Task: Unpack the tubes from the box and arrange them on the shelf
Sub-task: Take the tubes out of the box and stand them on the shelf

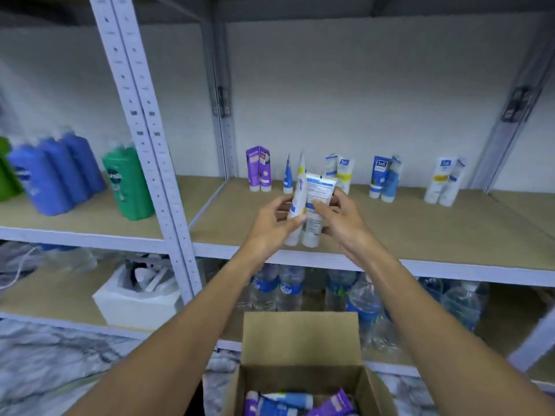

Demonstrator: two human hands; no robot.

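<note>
Two white tubes with blue print stand cap-down side by side at the front of the shelf (405,229). My left hand (270,223) grips the left tube (295,202). My right hand (336,214) grips the right tube (318,190). Further back on the shelf stand several tubes in pairs: purple ones (259,169), blue and white ones (384,180) and white ones (444,183). Below, an open cardboard box (300,340) holds more purple and blue tubes (288,400).
Blue bottles (54,175) and a green bottle (129,184) fill the shelf bay to the left, past a grey upright post (156,163). Packed water bottles (360,298) and a white foam box (135,301) sit on the lower shelf.
</note>
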